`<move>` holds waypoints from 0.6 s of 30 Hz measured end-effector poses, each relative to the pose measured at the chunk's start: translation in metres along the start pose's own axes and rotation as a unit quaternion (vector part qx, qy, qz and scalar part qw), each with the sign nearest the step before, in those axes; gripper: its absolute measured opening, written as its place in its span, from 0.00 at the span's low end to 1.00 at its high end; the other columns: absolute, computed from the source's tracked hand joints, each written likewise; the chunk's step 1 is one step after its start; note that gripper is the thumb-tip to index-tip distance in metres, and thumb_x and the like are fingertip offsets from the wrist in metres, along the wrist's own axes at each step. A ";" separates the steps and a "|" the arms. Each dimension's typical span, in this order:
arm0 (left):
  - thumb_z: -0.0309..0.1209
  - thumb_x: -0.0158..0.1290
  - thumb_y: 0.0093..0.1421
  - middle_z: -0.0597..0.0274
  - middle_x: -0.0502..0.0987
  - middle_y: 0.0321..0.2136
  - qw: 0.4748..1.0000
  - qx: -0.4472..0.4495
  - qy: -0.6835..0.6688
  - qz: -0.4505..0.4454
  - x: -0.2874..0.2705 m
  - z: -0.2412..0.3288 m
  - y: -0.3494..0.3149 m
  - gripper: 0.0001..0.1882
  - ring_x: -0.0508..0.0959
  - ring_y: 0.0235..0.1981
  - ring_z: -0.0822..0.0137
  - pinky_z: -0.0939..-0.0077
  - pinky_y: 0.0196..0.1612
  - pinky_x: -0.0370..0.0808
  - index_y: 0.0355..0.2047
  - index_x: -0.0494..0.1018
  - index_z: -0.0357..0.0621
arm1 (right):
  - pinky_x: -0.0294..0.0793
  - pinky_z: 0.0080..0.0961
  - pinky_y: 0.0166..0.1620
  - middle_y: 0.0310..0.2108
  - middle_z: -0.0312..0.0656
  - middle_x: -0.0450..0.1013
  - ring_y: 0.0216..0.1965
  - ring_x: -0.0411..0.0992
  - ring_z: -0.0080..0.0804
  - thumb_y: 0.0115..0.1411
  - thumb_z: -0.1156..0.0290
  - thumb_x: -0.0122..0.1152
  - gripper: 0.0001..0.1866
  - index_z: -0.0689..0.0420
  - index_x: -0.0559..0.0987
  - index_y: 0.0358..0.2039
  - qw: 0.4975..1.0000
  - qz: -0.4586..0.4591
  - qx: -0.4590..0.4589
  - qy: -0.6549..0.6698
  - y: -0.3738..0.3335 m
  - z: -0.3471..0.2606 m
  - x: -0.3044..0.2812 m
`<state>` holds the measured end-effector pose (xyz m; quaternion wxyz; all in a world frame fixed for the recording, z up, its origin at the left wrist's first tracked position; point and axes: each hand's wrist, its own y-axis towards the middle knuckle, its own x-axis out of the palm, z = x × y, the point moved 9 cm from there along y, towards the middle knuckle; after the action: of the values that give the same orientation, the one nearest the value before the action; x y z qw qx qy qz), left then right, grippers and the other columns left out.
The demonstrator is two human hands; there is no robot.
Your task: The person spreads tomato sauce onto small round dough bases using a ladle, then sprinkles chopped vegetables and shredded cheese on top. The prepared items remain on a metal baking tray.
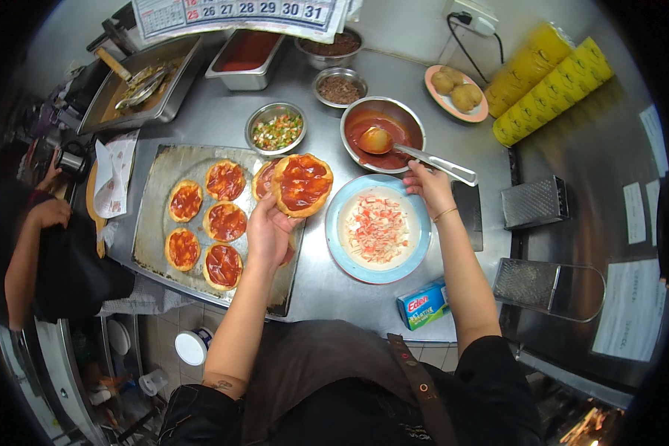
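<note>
A small round pizza crust [302,183] spread with red sauce rests in my left hand [268,230], raised over the right side of a baking tray [150,223]. Several more sauced crusts lie on that tray, one partly hidden behind the held one. My right hand [430,186] hovers at the upper right rim of a blue-edged plate [336,245], its fingers loosely apart. That plate holds shredded orange-and-white pieces [377,230]. Just above the right hand, a ladle [432,161] leans in a metal bowl [418,123] of red sauce. Whether the fingers touch its handle is unclear.
Behind the tray stand a bowl of chopped vegetables [278,131], a bowl of brown crumbles [340,90] and a sauce pan [247,53]. Right are a grater [535,202], a flat grater [526,284] and yellow rolls [554,91]. A blue-green box [423,304] sits near the front edge. Another person's arm [24,245] shows left.
</note>
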<state>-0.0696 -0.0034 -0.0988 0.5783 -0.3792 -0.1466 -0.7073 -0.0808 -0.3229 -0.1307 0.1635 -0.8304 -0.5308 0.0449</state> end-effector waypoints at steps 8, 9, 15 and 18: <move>0.33 0.31 0.62 0.49 0.67 0.50 0.999 -0.002 -0.006 0.041 -0.013 0.008 -0.020 0.21 0.71 0.50 0.57 0.62 0.49 0.70 0.52 0.58 0.33 | 0.80 0.28 0.30 0.30 0.47 0.70 0.27 0.74 0.35 0.55 0.74 0.51 0.12 0.69 0.68 0.37 0.998 0.036 -0.008 0.055 0.056 -0.013 -0.010; 0.33 0.31 0.62 0.49 0.67 0.50 0.999 -0.009 -0.013 0.040 -0.011 0.008 -0.024 0.21 0.71 0.49 0.57 0.62 0.49 0.70 0.52 0.58 0.33 | 0.80 0.28 0.30 0.30 0.48 0.70 0.27 0.74 0.36 0.55 0.74 0.51 0.12 0.69 0.68 0.36 0.997 0.048 -0.005 0.065 0.067 -0.013 -0.014; 0.33 0.32 0.62 0.50 0.70 0.48 0.997 -0.042 -0.021 0.065 -0.023 0.000 -0.059 0.22 0.74 0.45 0.59 0.66 0.43 0.74 0.52 0.58 0.33 | 0.81 0.28 0.32 0.32 0.47 0.67 0.34 0.75 0.39 0.58 0.74 0.47 0.11 0.70 0.68 0.36 0.987 0.092 -0.035 0.125 0.130 -0.029 -0.004; 0.33 0.32 0.62 0.50 0.71 0.47 0.994 -0.066 -0.044 0.078 -0.033 -0.005 -0.076 0.22 0.75 0.43 0.61 0.68 0.40 0.75 0.53 0.58 0.34 | 0.81 0.31 0.36 0.35 0.49 0.66 0.38 0.74 0.42 0.59 0.75 0.46 0.12 0.71 0.66 0.40 0.984 0.086 -0.048 0.151 0.158 -0.038 0.009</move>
<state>-0.1403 0.0385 -0.1085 0.5982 -0.4576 -0.0947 -0.6510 0.0700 -0.3836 -0.1443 0.1977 -0.8772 -0.4276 -0.0928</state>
